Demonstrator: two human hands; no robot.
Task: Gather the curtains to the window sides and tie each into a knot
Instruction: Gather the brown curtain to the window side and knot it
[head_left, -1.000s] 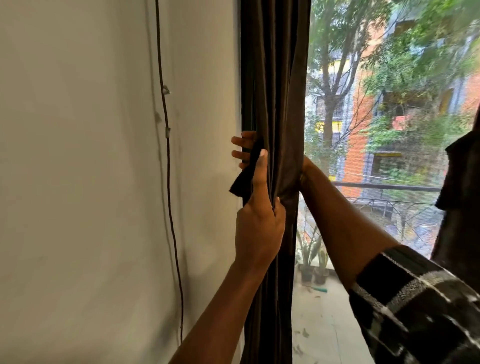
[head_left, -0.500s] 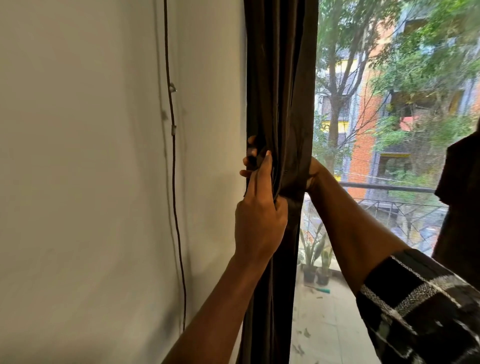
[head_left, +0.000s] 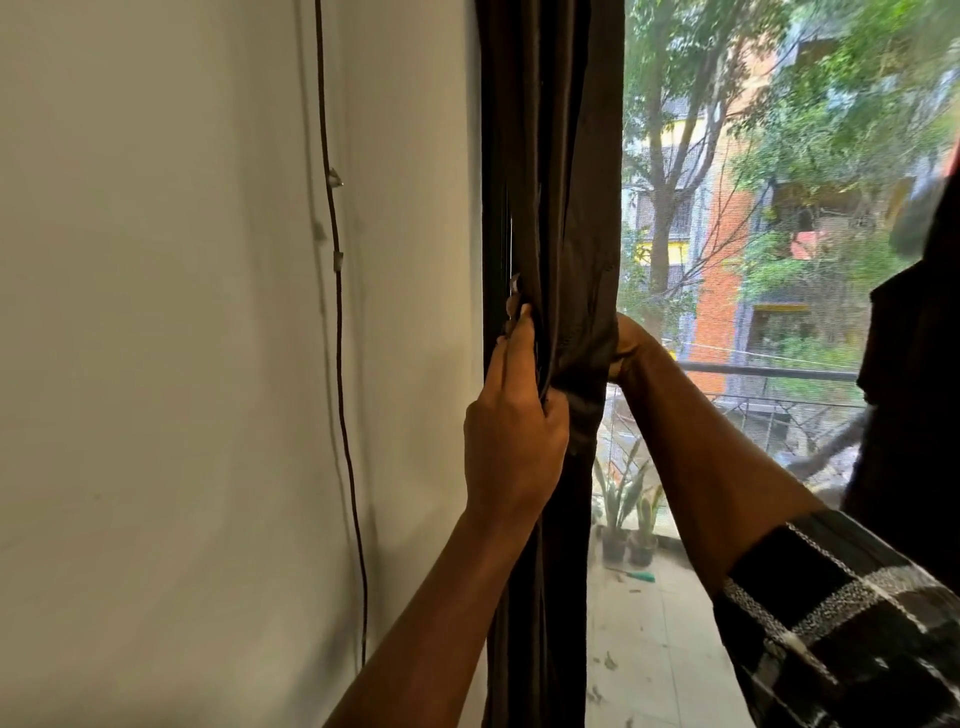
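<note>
A dark brown curtain (head_left: 553, 156) hangs bunched into a narrow column at the window's left side. My left hand (head_left: 514, 431) grips its front folds from the room side, fingers pointing up. My right hand (head_left: 626, 343) reaches around the back of the bundle from the window side; only its heel and wrist show, the fingers are hidden behind the cloth. A second dark curtain (head_left: 914, 374) hangs at the right edge of the view.
A pale wall (head_left: 182, 364) fills the left half, with a thin dark cable (head_left: 340, 364) clipped down it. Through the window (head_left: 753, 260) I see trees, buildings, a balcony railing (head_left: 769, 371) and potted plants (head_left: 626, 525).
My right hand's fingertips, seen left of the curtain a second ago, have slipped behind the folds. Both hands have tightened on the bundle.
</note>
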